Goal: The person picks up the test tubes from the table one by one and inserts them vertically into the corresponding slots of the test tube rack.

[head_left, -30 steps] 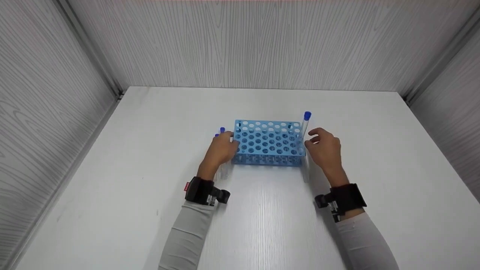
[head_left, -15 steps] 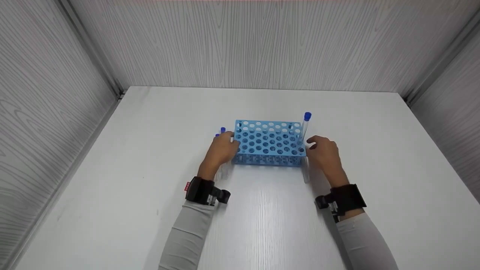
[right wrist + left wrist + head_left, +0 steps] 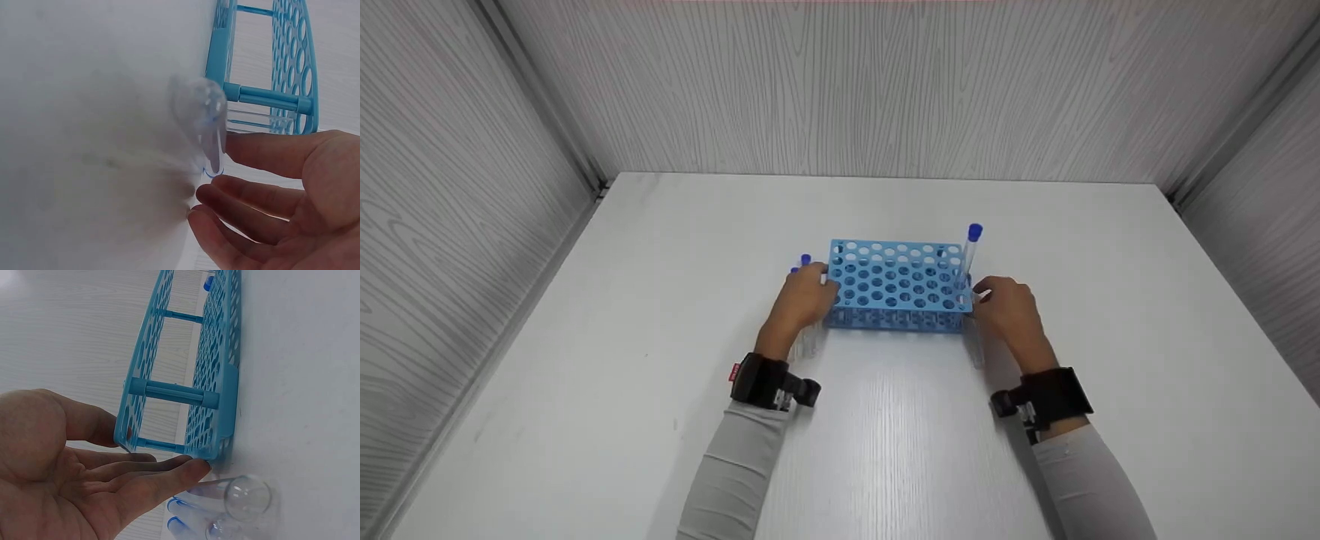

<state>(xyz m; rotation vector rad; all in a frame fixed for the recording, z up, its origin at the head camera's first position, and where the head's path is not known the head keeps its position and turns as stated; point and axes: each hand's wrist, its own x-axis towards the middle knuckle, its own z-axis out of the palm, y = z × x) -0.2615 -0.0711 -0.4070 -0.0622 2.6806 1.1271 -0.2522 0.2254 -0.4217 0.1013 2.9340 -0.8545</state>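
A light-blue test tube rack (image 3: 896, 289) stands mid-table. At its left end my left hand (image 3: 806, 296) grips it, thumb (image 3: 93, 419) at the top plate's edge and fingers along the end. A blue-capped test tube (image 3: 969, 251) stands upright in a hole at the rack's right end. Just right of the rack lies a clear test tube (image 3: 976, 349), its rounded bottom toward me. My right hand (image 3: 1009, 311) pinches this tube near its blue-capped end between thumb and index finger, the other fingers loosely bent.
Beside the left hand, outside the rack, lie several clear test tubes (image 3: 244, 498) with blue caps (image 3: 805, 259), partly hidden by that hand. Grey wood-grain panels (image 3: 840, 90) wall the white table (image 3: 900, 465) at the back and sides.
The right hand has lowered slightly and its thumb and index finger have closed in on the tube beside the rack. That tube's bottom has shifted slightly. The left hand stays put.
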